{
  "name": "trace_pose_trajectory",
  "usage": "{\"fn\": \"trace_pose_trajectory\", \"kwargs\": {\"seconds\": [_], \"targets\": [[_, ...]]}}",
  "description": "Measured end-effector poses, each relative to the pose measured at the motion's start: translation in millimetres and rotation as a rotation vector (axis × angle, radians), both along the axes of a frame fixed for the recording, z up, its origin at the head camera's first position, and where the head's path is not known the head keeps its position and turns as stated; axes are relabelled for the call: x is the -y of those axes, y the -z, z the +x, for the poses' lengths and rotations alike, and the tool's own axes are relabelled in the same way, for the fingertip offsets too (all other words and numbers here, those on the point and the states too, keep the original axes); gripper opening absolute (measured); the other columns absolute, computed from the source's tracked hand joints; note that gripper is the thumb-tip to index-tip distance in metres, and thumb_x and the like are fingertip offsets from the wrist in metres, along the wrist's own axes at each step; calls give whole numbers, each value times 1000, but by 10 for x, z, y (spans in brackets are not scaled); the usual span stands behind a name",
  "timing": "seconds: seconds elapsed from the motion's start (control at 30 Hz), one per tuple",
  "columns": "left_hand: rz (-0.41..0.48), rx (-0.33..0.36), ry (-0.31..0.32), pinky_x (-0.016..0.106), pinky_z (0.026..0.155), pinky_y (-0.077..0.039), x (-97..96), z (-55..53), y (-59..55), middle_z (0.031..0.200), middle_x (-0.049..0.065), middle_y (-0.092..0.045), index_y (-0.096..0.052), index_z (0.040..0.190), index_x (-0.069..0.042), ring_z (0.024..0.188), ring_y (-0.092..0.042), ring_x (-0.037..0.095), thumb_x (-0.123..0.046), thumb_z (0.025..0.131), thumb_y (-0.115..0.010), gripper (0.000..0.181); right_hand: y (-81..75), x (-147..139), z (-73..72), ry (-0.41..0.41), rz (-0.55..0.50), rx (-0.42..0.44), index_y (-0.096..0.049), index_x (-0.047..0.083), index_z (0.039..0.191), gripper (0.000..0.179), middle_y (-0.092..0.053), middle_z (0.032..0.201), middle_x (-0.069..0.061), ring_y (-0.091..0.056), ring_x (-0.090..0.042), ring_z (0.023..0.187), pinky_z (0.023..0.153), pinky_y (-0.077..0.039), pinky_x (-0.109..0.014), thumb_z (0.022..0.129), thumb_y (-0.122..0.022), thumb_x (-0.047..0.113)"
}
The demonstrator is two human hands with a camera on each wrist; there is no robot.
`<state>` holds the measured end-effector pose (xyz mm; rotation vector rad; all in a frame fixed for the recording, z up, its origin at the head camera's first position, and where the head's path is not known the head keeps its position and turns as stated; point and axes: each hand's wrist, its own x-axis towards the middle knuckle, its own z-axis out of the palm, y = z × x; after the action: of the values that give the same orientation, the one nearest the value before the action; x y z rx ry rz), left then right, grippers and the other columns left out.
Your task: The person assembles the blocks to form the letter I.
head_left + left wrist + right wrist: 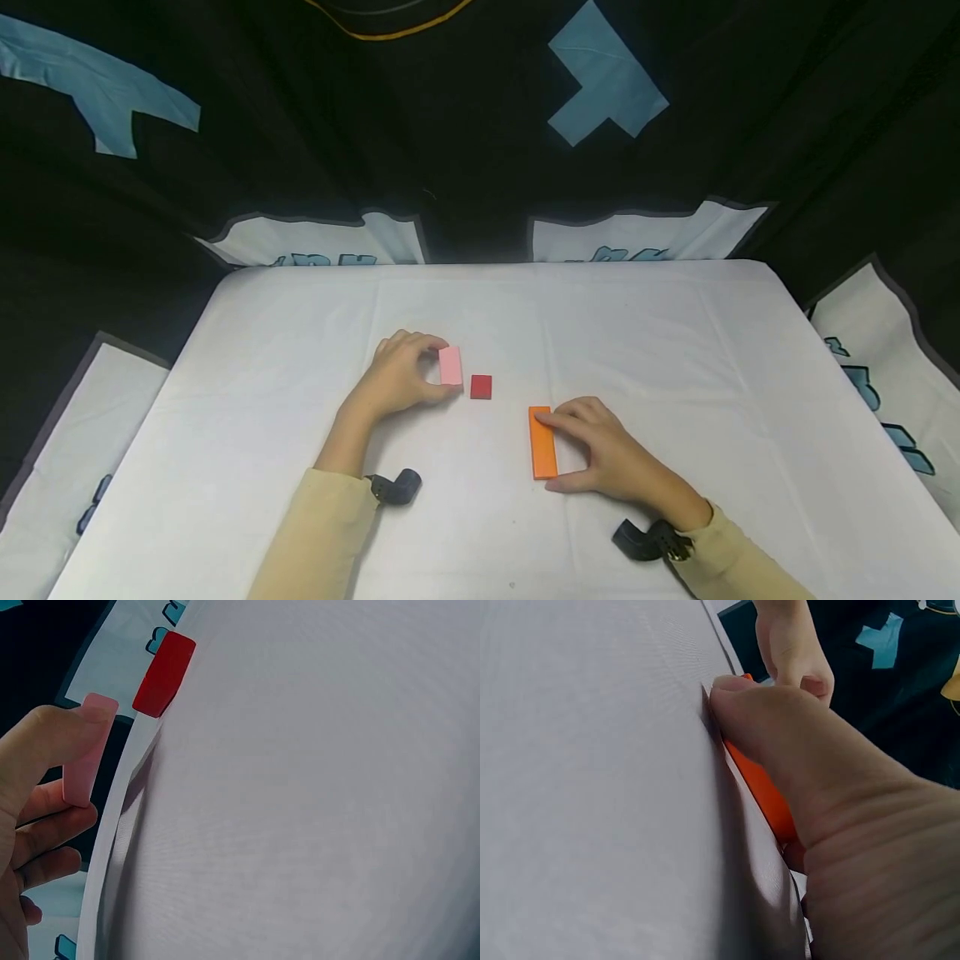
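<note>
Between thumb and fingers, my left hand (405,372) pinches a pink block (450,366) by its two ends. The left wrist view shows the pink block (90,754) held upright, thumb over its top part and fingers at its lower end. Just right of it in the head view stands a red block (481,387), touched by neither hand. Farther right, my right hand (600,446) grips a long orange block (543,443) end to end, thumb at the near end and a finger at the far end. In the right wrist view my thumb covers part of the orange block (761,787).
A white cloth (637,350) covers the table. Black curtains (465,150) with blue patches hang behind it, and white patterned cloth (630,237) shows past the far edge. Each wrist carries a dark camera mount (397,487) close over the table.
</note>
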<state>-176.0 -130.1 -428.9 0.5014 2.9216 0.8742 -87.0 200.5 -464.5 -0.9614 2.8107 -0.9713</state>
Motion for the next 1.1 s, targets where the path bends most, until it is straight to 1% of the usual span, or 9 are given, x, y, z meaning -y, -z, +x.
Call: {"fn": "trace_pose_trajectory", "kwargs": {"seconds": [0.47,0.63,0.8,1.03,1.1], "targets": [[4,3,1,42,100,-35,-22,-19,21,117,3,-67,-66,123,-14,114,-53,22,-46,70,-85,64,-2,-13,9,2,-4,-2,-58,23,139,79,-57,126,8,-44,-14,123,102,-40,-43,69,-88,45],[15,2,6,42,99,-35,-43,-39,16,116,2,-68,-66,122,-14,114,-53,22,-47,69,-85,65,9,-21,6,3,-10,5,-59,23,138,78,-57,126,8,-44,-14,122,102,-40,-43,70,-87,47],[17,-13,20,42,97,-35,-101,-65,15,113,2,-68,-66,122,-14,112,-54,22,-47,69,-86,65,11,-23,8,6,-24,15,-60,23,136,76,-57,124,10,-44,-13,122,103,-40,-42,70,-87,49],[18,8,24,42,99,-37,-221,-96,-19,114,1,-67,-66,123,-16,111,-53,20,-50,71,-84,65,19,-26,17,6,-32,14,-62,24,134,73,-58,124,10,-44,-13,122,103,-39,-41,70,-87,48],[17,-4,33,42,99,-36,-256,-109,-25,113,0,-67,-66,123,-16,111,-53,20,-50,71,-84,65,23,-28,19,7,-34,14,-62,24,134,72,-58,124,10,-44,-13,122,103,-39,-41,70,-87,47]]}}
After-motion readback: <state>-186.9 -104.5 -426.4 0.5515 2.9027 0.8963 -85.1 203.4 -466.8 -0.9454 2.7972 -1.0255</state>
